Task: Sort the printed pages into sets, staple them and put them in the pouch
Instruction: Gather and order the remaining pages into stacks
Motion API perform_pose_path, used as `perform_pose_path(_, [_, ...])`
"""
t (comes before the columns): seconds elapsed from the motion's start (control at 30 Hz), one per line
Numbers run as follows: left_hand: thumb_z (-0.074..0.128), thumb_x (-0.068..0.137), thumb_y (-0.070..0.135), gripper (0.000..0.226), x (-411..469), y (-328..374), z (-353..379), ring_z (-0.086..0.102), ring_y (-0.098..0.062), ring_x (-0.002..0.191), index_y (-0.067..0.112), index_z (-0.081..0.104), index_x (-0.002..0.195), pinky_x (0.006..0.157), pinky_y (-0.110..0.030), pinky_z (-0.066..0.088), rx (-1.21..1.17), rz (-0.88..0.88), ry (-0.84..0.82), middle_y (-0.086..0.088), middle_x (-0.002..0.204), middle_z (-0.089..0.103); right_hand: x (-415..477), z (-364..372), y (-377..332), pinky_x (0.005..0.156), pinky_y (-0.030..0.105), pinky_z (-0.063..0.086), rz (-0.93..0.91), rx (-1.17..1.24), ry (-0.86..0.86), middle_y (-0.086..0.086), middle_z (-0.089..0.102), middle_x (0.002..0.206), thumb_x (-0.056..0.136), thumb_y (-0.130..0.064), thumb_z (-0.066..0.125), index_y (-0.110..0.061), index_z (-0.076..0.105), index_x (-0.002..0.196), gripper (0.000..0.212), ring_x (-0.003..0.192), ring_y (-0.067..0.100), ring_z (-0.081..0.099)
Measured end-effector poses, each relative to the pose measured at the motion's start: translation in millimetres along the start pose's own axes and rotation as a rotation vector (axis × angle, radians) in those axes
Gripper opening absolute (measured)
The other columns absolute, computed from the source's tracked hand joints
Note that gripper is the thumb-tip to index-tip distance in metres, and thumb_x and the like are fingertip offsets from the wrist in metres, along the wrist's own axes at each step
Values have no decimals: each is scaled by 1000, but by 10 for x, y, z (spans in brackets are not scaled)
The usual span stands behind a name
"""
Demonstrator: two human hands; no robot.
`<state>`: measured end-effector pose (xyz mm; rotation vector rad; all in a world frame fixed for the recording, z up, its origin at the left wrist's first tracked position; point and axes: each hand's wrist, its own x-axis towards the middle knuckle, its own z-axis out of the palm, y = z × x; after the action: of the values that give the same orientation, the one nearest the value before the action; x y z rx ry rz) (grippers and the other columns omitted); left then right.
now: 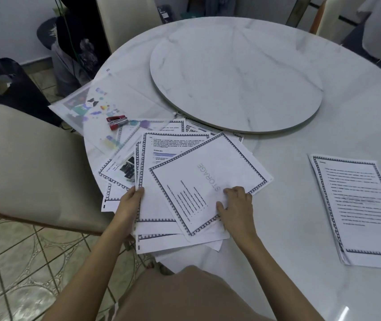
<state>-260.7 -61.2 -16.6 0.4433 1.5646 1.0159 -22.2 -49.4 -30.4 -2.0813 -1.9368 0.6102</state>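
Mostly hidden pages [161,147] beneath the STORAGE sheet [198,188].

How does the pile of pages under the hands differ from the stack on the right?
The pile is fanned out at many angles; the stack lies nearly squared. The left hand and right hand grip sheets of the pile; nothing touches the stack. Both show the same dark patterned border.

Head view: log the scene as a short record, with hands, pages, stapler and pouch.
left hand: grips the left edge of the loose pages
right hand: on the STORAGE page, fingers curled; grip unclear
STORAGE page: topmost, skewed over the loose pages
separate stack: fairly neat, on the table to the right
stapler: red, lying on the pouch
pouch: translucent, flat at the table's left edge
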Motion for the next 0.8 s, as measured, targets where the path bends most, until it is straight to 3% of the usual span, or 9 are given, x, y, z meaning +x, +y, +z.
perform_pose_path(0.13, [40, 99, 17, 28, -19, -20, -1, 58, -30, 94, 10, 49, 124, 89, -41, 46, 17, 18, -5, -14, 110, 59, -59, 8, -88, 91, 25, 35, -7, 110, -115, 10, 39, 126, 92, -23, 52, -5, 48, 127, 40, 115, 24, 39])
perform_pose_path(0.23, [39, 99, 17, 30, -21, -18, -9, 57, -29, 97, 10, 49, 126, 89, -41, 46, 41, 27, -7, -15, 113, 59, -2, -65, -127, 86, 23, 37, -138, 161, -203, 6, 44, 116, 91, -19, 53, -5, 53, 124, 35, 111, 23, 49])
perform_pose_path(0.33, [38, 99, 17, 33, -17, -21, -8, 57, -28, 98, 9, 48, 130, 87, -39, 45, 67, 31, -11, -16, 120, 58, 200, -157, -93, 95, 31, 34, -345, 40, -214, 7, 44, 130, 87, -15, 58, -12, 52, 128, 41, 121, 23, 43])
perform_pose_path(0.43, [37, 100, 18, 34, -24, -21, -10, 57, -28, 99, 8, 47, 130, 88, -38, 45, 91, 35, -3, -17, 125, 57, 395, -175, -28, 108, 33, 21, -427, -117, -299, 0, 30, 148, 83, -18, 60, -22, 47, 131, 49, 139, 17, 23])
perform_pose_path(0.5, [35, 100, 20, 33, -32, -25, -7, 57, -27, 99, 9, 48, 129, 88, -37, 45, 106, 46, 2, -15, 124, 58, 453, -143, 0, 111, 35, 19, -430, -128, -350, -2, 25, 152, 84, -20, 59, -25, 45, 133, 51, 142, 16, 18])
perform_pose_path(0.63, [32, 101, 24, 23, -80, -23, 32, 53, -20, 94, 18, 48, 118, 87, -32, 40, 106, 85, 27, -5, 110, 55, 464, -78, -38, 106, 40, 34, -461, -135, -264, 4, 30, 150, 89, -16, 53, -22, 47, 133, 45, 139, 21, 26])
perform_pose_path(0.8, [31, 101, 24, 20, -84, -39, 52, 50, -20, 97, 18, 48, 111, 88, -31, 37, 116, 112, 43, -3, 106, 53, 360, 95, -232, 105, 42, 31, -216, -163, -172, 5, 24, 151, 94, -21, 39, -22, 36, 139, 45, 140, 24, 19])
